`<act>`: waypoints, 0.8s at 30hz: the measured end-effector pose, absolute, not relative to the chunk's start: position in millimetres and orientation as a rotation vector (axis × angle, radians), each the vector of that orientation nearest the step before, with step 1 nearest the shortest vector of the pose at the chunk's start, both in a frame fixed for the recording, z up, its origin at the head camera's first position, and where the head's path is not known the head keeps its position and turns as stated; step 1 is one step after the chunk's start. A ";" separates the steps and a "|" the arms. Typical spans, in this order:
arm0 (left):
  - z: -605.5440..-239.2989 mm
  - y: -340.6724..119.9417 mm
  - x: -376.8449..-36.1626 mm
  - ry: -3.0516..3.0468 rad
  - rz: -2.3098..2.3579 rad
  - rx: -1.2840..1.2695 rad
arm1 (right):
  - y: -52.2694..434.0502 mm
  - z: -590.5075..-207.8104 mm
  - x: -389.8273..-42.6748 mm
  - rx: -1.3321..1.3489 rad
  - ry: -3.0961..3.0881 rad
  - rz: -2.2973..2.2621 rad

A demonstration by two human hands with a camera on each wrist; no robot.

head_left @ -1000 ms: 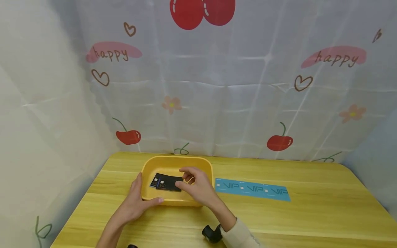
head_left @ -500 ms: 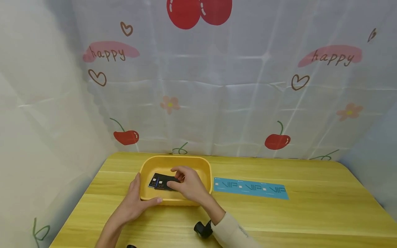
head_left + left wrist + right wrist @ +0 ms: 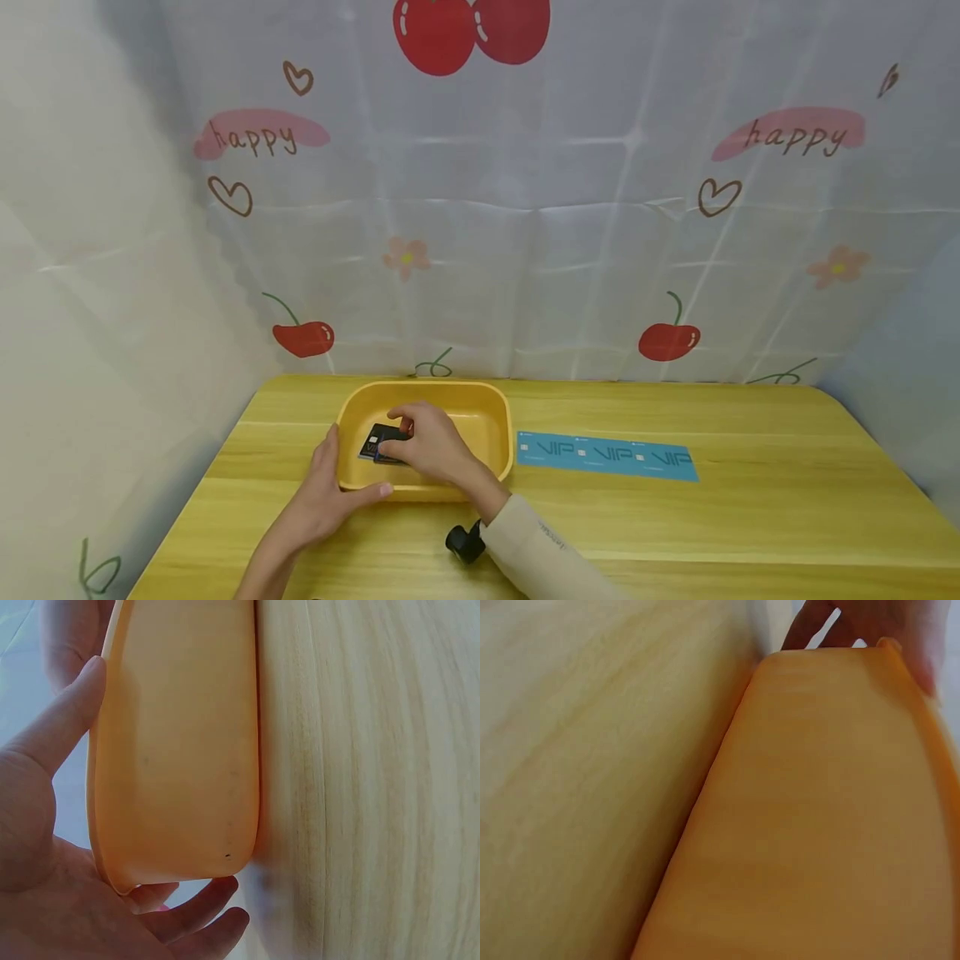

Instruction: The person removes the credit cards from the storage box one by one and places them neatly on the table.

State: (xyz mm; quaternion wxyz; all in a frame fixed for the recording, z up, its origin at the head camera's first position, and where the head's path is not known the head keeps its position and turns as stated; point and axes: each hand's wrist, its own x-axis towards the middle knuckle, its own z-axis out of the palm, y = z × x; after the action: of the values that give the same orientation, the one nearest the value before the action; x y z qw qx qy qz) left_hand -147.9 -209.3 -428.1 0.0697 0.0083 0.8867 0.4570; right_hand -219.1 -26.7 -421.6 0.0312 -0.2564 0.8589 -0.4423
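My left hand (image 3: 322,493) grips the near-left corner of a yellow plastic bin (image 3: 420,493), thumb along the front rim and fingers round the left side. In the left wrist view, the fingers curl past the bin's end wall (image 3: 180,772). Inside the bin lie overlapping black VIP cards (image 3: 370,442) with a chip print and a blue edge. Over them reaches my right hand (image 3: 438,450), its thumb on the front card and its fingers bent behind the thumb, covering the cards' right part. I cannot tell whether it pinches a card.
Right of the bin, blue VIP cards (image 3: 611,456) lie in a row on the wood-grain table (image 3: 750,517). A black camera piece (image 3: 465,544) sits by the right sleeve (image 3: 547,554). A printed white curtain (image 3: 525,250) hangs behind the table.
My right hand has moved left across the black cards, from their right edge to their left part. The left hand keeps its hold, and the bin and blue cards stay in place.
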 end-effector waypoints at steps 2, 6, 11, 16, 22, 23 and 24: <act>-428.1 -209.6 -148.0 2.671 1.367 0.026 | -31.3 -423.0 -222.1 -0.783 2.670 -1.305; -428.3 -210.2 -147.9 2.673 1.367 0.035 | -38.5 -430.5 -227.5 -0.763 2.722 -1.195; -428.6 -210.4 -147.8 2.674 1.378 0.047 | -42.4 -437.1 -229.8 -0.742 2.803 -1.072; -429.1 -211.2 -146.9 2.684 1.374 0.051 | -42.1 -439.5 -231.4 -0.701 2.813 -1.012; -429.8 -209.9 -149.0 2.694 1.382 0.055 | -38.1 -440.5 -234.7 -0.645 2.841 -0.918; -429.6 -209.6 -149.2 2.695 1.378 0.056 | -37.7 -440.6 -234.8 -0.640 2.849 -0.900; -429.3 -209.5 -149.1 2.693 1.372 0.051 | -37.4 -440.9 -234.7 -0.639 2.854 -0.885</act>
State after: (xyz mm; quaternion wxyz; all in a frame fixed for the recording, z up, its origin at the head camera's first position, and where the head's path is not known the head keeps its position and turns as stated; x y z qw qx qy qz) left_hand -149.1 -209.5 -429.3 0.0596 0.0167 0.8893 0.4531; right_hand -234.7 -37.4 -440.9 0.0429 -0.2088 0.9332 -0.2894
